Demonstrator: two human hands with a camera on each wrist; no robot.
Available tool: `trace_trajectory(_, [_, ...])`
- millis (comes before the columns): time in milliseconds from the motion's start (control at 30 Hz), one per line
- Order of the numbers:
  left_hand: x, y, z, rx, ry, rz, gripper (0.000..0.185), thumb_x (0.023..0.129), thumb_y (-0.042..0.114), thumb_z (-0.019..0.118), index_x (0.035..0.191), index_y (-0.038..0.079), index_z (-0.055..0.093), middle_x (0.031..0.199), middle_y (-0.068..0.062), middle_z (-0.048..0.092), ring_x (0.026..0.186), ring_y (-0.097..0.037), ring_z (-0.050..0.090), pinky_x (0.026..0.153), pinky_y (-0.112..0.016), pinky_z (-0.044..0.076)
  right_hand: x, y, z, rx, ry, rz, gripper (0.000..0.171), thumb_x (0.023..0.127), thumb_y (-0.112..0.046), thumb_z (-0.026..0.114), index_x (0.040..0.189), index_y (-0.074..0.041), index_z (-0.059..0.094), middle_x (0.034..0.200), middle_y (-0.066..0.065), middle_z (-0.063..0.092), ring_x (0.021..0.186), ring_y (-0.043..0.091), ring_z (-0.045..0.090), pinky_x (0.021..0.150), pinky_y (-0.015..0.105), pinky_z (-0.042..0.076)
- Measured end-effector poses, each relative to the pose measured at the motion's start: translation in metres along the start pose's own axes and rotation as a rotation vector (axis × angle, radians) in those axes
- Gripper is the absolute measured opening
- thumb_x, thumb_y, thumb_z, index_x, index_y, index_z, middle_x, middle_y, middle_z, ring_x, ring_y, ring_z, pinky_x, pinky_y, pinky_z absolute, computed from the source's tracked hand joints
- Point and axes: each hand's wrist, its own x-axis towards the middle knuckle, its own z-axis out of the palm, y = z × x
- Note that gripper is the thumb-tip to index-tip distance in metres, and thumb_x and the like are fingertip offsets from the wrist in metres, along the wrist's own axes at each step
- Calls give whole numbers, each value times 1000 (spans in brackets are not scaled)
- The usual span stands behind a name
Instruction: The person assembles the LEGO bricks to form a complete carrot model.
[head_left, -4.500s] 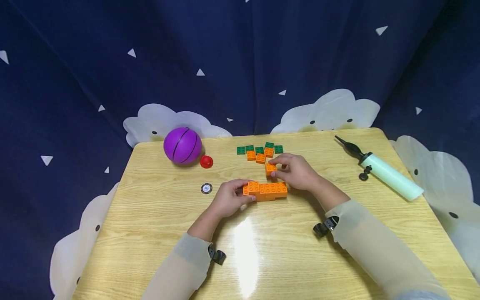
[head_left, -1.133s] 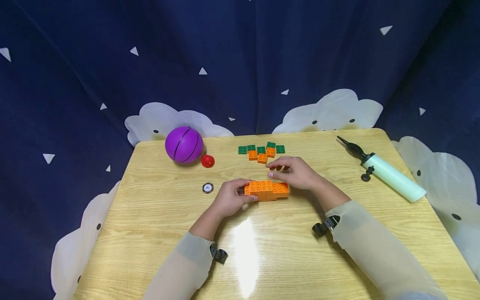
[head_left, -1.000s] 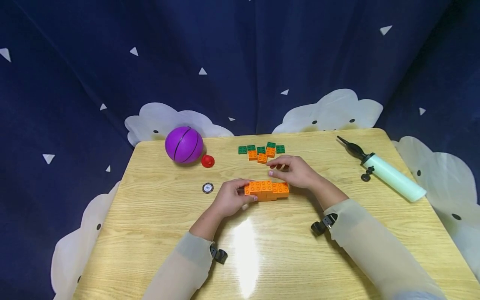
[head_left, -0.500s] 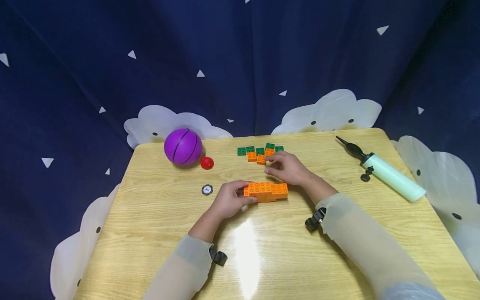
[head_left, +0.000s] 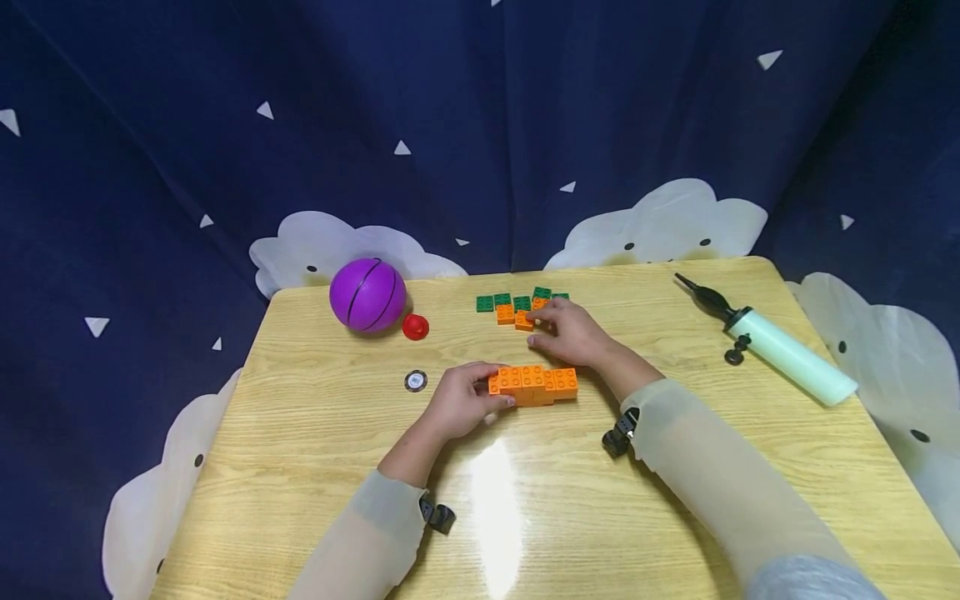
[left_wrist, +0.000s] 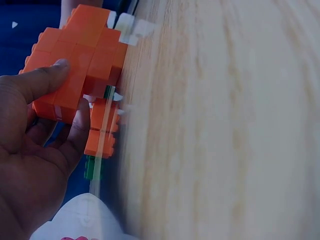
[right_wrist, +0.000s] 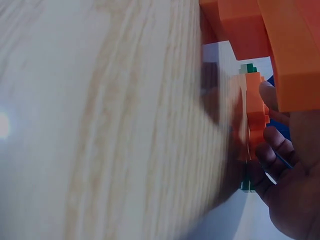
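Observation:
My left hand point(head_left: 459, 402) grips the left end of a built block of orange toy bricks point(head_left: 532, 385). The left wrist view shows the thumb pressed on the near face of this stepped block point(left_wrist: 75, 50), fingers behind and below it. Beyond it, my right hand point(head_left: 573, 333) has its fingertips right at a loose orange brick point(head_left: 523, 322), thumb spread apart from the fingers. In the right wrist view the right hand's fingers point(right_wrist: 272, 150) are beside loose orange bricks point(right_wrist: 255, 100), and part of the built block point(right_wrist: 295, 60) hangs in front.
Several green bricks point(head_left: 485, 304) and another orange brick point(head_left: 506, 314) lie at the back of the wooden table point(head_left: 315, 467). Leftward are a purple ball point(head_left: 367, 295), a small red hat-shaped piece point(head_left: 416, 327) and a round chip point(head_left: 416, 381). An air pump point(head_left: 787, 354) lies at right.
The orange brick that the right hand held earlier now sits on top of the built block. Since then that hand has moved away, back and left, to the loose bricks. The left hand keeps its grip.

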Motion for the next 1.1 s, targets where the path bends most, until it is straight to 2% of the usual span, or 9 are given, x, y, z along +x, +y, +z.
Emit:
trace_trajectory(133, [0, 0, 1, 4, -8, 6, 43, 85, 21, 88, 125, 16, 75, 115, 5, 73, 98, -11, 67, 84, -31, 58, 0, 1, 1, -17, -9, 28, 42, 94, -31, 77, 131, -11, 71, 117, 10, 59, 100, 27, 56, 92, 44, 49])
trace_trajectory(267, [0, -1, 1, -4, -12, 2, 43, 85, 21, 88, 126, 16, 75, 117, 4, 72, 99, -11, 68, 84, -29, 58, 0, 0, 1, -20, -3, 40, 28, 93, -29, 79, 116, -13, 75, 116, 8, 59, 102, 27, 57, 95, 45, 49])
trace_trajectory(500, [0, -1, 1, -9, -12, 6, 44, 85, 21, 88, 126, 15, 75, 116, 3, 73, 97, -12, 68, 82, -29, 59, -4, 0, 0, -13, 26, -3, 14, 90, -21, 83, 98, -14, 74, 111, 6, 69, 102, 28, 62, 97, 45, 50])
trace_trajectory(767, [1, -1, 0, -2, -17, -8, 45, 85, 23, 88, 128, 16, 75, 118, 4, 72, 100, -12, 67, 85, -30, 58, -13, 0, -4, -2, 7, 30, 13, 92, -22, 80, 100, -15, 73, 110, 4, 72, 112, 28, 63, 106, 48, 46])
trace_trajectory(1100, [0, 2, 0, -3, -5, -24, 46, 84, 21, 89, 127, 15, 75, 121, 1, 72, 104, -14, 67, 88, -34, 58, -30, -7, -21, 40, 43, 16, 14, 91, -20, 82, 100, -17, 72, 110, 2, 71, 100, 26, 64, 92, 44, 53])
